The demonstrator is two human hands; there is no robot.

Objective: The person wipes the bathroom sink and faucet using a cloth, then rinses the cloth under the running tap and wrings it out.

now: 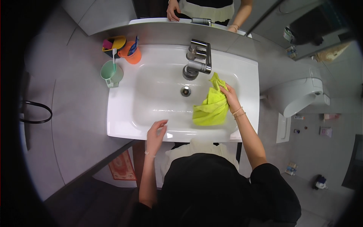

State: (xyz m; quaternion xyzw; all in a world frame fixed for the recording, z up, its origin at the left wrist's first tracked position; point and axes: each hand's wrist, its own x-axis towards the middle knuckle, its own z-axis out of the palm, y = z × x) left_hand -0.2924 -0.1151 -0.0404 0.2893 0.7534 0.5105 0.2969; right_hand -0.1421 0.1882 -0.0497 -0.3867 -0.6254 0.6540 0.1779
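A bright yellow-green cloth (211,108) hangs crumpled over the right side of the white sink basin (151,85). My right hand (231,96) grips its upper part, so the lower part hangs loose toward the front rim. Over the front left edge of the sink, my left hand (155,134) holds nothing, with its thumb and slightly bent fingers apart. Behind the cloth stands a chrome faucet (199,62), and the drain (185,91) shows in the basin floor below it.
An orange cup (133,57), a mint-green cup (112,72) with a toothbrush (114,55), and a yellow and dark holder (119,41) stand at the back left. A mirror (159,28) runs behind the sink. The toilet (298,94) is to the right.
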